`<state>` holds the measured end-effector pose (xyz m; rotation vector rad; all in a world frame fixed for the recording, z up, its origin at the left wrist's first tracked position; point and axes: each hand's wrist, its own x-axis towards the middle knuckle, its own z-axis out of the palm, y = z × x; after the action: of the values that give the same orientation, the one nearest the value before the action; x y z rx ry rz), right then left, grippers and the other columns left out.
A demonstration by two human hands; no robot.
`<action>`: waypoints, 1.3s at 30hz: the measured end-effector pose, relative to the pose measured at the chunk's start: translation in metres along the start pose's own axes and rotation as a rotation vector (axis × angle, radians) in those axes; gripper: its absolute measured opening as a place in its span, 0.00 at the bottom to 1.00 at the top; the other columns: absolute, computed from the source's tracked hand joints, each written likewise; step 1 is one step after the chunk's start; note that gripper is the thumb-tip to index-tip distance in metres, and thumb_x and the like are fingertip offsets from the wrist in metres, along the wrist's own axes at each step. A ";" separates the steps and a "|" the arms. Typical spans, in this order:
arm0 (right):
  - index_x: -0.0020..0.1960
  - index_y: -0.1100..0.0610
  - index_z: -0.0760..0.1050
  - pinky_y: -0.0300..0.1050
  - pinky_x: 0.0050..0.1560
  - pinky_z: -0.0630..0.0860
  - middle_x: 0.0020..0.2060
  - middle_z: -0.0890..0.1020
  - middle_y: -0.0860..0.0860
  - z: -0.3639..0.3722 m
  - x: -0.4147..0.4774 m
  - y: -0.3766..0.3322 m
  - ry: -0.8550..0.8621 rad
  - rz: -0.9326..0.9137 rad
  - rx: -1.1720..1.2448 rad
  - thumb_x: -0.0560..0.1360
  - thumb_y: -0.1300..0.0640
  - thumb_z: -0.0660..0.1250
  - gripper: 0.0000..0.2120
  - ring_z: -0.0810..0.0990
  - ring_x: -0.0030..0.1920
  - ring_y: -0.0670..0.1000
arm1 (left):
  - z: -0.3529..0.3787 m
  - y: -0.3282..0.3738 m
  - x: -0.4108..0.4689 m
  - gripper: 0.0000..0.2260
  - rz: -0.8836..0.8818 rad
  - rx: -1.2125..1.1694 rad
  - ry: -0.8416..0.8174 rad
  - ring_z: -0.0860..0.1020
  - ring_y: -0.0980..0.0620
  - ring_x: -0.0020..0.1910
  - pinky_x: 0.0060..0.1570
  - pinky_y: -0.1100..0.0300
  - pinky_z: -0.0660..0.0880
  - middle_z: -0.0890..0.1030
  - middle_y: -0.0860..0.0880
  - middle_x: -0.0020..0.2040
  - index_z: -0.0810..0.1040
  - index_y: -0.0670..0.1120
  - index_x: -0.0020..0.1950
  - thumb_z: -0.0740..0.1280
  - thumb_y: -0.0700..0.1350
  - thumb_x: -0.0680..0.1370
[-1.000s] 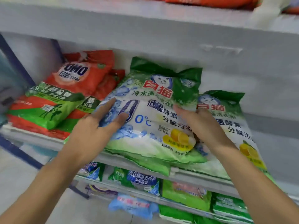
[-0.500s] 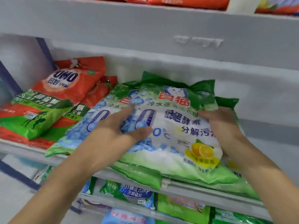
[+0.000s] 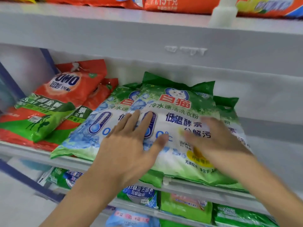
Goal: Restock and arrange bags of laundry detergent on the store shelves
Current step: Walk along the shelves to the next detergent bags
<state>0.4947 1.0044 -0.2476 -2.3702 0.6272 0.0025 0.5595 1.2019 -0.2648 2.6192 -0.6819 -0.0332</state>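
Observation:
A green and white detergent bag [image 3: 178, 102] with a cat logo lies on top of a stack on the middle shelf [image 3: 205, 185]. Another bag of the same kind [image 3: 91, 135] lies under it to the left, and a third [image 3: 232, 115] peeks out on the right. My left hand [image 3: 129, 146] rests flat on the top bag, fingers spread. My right hand [image 3: 211, 141], blurred, lies flat on the bag's right half with fingers apart. Neither hand grips anything.
Red OMO bags [image 3: 68, 86] with green lower halves are piled at the left of the same shelf. Orange bags [image 3: 164, 4] lie on the shelf above. Green and blue bags [image 3: 185, 208] fill the lower shelves. A blue upright post [image 3: 9, 82] stands at far left.
The top bag has been slid left and settled onto the stack. Both hands have let go of its edges and now lie flat on its face.

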 end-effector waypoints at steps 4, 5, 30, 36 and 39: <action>0.78 0.28 0.46 0.45 0.78 0.49 0.76 0.35 0.27 0.013 -0.031 0.026 -0.080 -0.106 -0.079 0.68 0.22 0.46 0.39 0.40 0.80 0.39 | -0.019 -0.024 -0.002 0.51 0.035 -0.169 -0.227 0.39 0.69 0.78 0.80 0.54 0.49 0.40 0.74 0.77 0.46 0.77 0.76 0.66 0.81 0.58; 0.76 0.24 0.46 0.45 0.78 0.50 0.74 0.33 0.24 0.008 -0.038 0.030 -0.101 -0.107 -0.068 0.67 0.21 0.48 0.39 0.39 0.79 0.37 | -0.022 -0.031 -0.005 0.53 0.045 -0.179 -0.265 0.41 0.67 0.79 0.80 0.50 0.54 0.38 0.76 0.76 0.44 0.80 0.73 0.72 0.78 0.56; 0.78 0.31 0.56 0.61 0.74 0.58 0.73 0.72 0.49 0.014 -0.017 0.099 0.280 -0.396 -0.290 0.61 0.59 0.85 0.58 0.62 0.77 0.53 | 0.016 -0.028 -0.009 0.49 0.075 0.107 0.004 0.80 0.40 0.61 0.53 0.40 0.80 0.43 0.62 0.82 0.43 0.79 0.73 0.77 0.57 0.70; 0.76 0.35 0.64 0.71 0.69 0.69 0.70 0.75 0.54 0.023 -0.032 0.087 0.329 -0.398 -0.330 0.58 0.58 0.87 0.54 0.70 0.73 0.62 | -0.002 -0.039 -0.010 0.35 0.127 -0.155 0.023 0.85 0.57 0.50 0.50 0.51 0.81 0.58 0.68 0.78 0.67 0.77 0.68 0.69 0.68 0.60; 0.78 0.33 0.58 0.69 0.72 0.66 0.73 0.68 0.50 0.024 -0.035 0.084 0.272 -0.352 -0.414 0.62 0.54 0.85 0.55 0.65 0.76 0.61 | 0.002 -0.038 -0.012 0.39 0.098 -0.133 -0.002 0.84 0.51 0.54 0.45 0.51 0.81 0.55 0.65 0.80 0.66 0.73 0.72 0.80 0.57 0.65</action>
<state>0.4305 0.9797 -0.3121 -2.8852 0.3457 -0.3843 0.5663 1.2369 -0.2834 2.4562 -0.7808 -0.0498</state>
